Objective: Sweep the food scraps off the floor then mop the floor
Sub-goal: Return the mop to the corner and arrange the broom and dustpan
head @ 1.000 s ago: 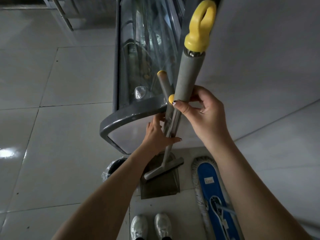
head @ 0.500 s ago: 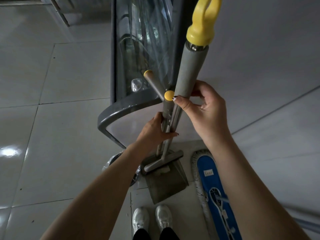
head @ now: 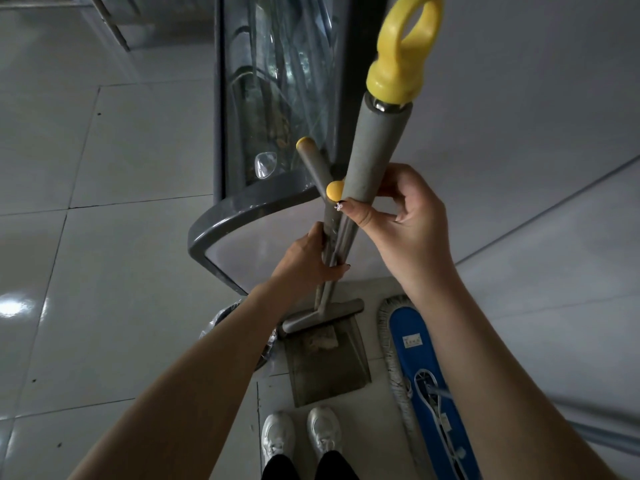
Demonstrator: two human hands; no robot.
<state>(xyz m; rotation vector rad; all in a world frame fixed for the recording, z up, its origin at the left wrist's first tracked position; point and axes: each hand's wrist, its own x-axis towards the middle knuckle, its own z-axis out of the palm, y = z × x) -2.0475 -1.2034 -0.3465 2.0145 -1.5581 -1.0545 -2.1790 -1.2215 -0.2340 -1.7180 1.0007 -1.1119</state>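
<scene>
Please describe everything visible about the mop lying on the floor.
The mop lies flat on the tiled floor, right of the dustpan. Its long head has a blue top with a small white label and a pale fringe round the edge. A light bracket sits near its middle. The right forearm hides part of it. No hand touches it.

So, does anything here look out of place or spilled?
Nothing spilled or broken. A pale clump, maybe dirt, lies in the dustpan under the broom, and the mop lies flat on the floor beside the shoes.
</scene>
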